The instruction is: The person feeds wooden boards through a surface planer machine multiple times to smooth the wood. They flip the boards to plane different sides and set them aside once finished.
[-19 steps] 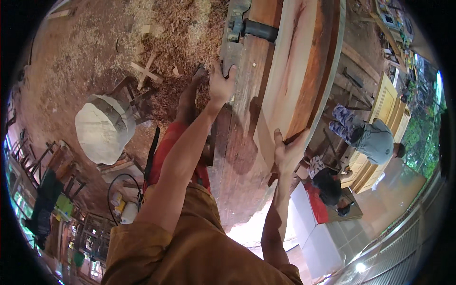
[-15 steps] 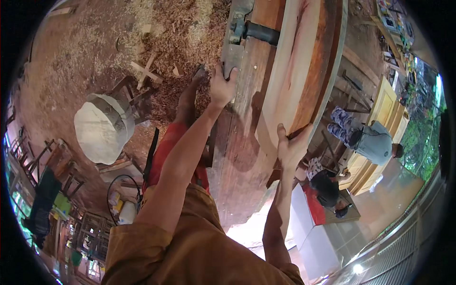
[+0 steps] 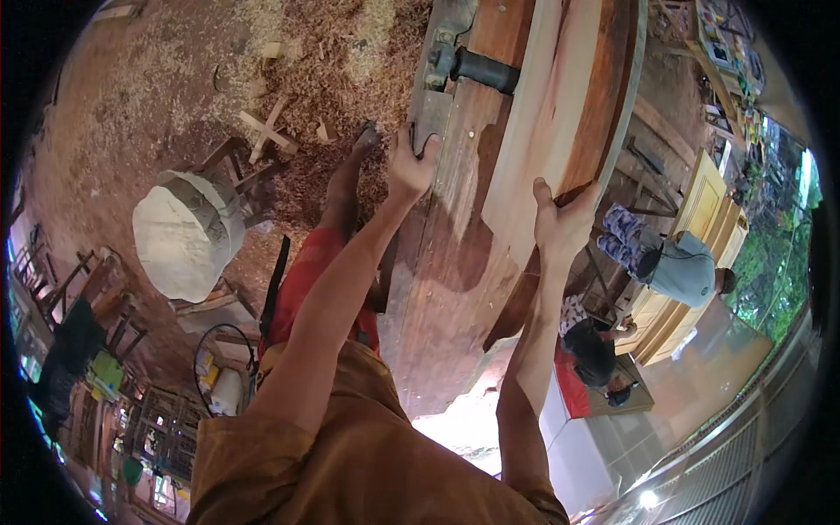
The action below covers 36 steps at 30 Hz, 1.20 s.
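My left hand (image 3: pixel 409 171) grips the near left edge of a long wooden machine bed (image 3: pixel 437 262), just below a metal fitting with a black cylinder (image 3: pixel 481 72). My right hand (image 3: pixel 560 223) holds the rear part of a long board (image 3: pixel 541 105), pale with a reddish streak and darker orange along its right side, its thumb on top and fingers round the right edge. The board lies lengthwise on the bed, right of the cylinder. My right forearm crosses the bed's right side.
Wood shavings (image 3: pixel 324 61), a wooden cross piece (image 3: pixel 267 131) and a pale lumpy object (image 3: pixel 184 236) lie on the left floor. At right, two people (image 3: pixel 678 267) (image 3: pixel 591 359) work by yellow panelled doors (image 3: pixel 700 192). A red-and-white box (image 3: pixel 573 394) stands below them.
My right hand and the board have moved forward along the bed, away from me. My left hand stays on the edge, slightly lower in view.
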Motion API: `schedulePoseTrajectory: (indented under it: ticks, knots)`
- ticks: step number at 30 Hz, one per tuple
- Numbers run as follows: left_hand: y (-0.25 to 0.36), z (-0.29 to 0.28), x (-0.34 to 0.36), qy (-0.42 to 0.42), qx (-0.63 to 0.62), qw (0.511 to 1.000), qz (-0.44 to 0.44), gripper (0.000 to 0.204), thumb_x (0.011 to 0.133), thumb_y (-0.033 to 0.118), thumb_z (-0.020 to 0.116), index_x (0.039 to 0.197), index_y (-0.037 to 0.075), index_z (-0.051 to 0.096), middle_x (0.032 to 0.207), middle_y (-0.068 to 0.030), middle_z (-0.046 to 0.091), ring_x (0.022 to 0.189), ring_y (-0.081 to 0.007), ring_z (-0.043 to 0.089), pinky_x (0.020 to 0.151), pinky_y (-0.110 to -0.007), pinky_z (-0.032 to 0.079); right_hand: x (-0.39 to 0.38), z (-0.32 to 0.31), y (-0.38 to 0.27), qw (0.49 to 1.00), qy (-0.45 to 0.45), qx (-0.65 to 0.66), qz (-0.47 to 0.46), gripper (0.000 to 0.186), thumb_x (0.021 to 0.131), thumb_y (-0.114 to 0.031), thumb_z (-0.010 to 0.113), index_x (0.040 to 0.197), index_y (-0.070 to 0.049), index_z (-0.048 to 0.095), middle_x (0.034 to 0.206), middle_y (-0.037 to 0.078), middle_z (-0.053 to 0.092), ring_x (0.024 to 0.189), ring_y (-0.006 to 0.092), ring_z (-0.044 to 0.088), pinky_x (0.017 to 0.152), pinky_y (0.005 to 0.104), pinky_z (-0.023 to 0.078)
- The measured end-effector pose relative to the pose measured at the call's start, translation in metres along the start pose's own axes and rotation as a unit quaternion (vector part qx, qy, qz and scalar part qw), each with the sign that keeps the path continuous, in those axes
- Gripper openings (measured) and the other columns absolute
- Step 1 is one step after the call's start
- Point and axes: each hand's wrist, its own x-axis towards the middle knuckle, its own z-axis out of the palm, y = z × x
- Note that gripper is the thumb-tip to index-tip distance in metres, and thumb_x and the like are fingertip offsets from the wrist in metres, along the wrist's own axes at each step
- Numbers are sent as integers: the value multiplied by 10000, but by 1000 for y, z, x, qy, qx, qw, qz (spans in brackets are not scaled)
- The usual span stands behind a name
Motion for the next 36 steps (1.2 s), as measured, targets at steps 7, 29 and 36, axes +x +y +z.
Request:
schedulePoseTrajectory:
  ticks: [7, 29, 36]
  knots:
    - [4, -2, -1, 18, 26, 999, 14, 611, 973, 395, 692, 1357, -56, 543, 1178, -332, 640, 1117, -521, 617, 961, -545, 505, 21, 3, -11, 999, 16, -17, -30, 635, 766, -325, 876, 1099, 49, 484, 919, 338, 651, 933, 568, 633, 821, 592, 495]
    - [5, -9, 0, -48, 37, 998, -3, 716, 975, 375, 683, 1474, -86, 458, 1287, -347, 565, 1181, -506, 568, 1032, -534, 469, 135, 14, -56, 999, 24, -19, -35, 700, 761, -421, 859, 1134, 71, 528, 1001, 358, 710, 1025, 539, 689, 920, 550, 530]
    - [2, -7, -1, -30, 48, 998, 22, 720, 964, 372, 692, 1452, -107, 466, 1294, -338, 554, 1228, -488, 540, 1063, -531, 445, 183, 21, -65, 999, 14, -14, -47, 775, 746, -456, 851, 1194, 99, 547, 1114, 364, 699, 1093, 514, 683, 962, 523, 529]
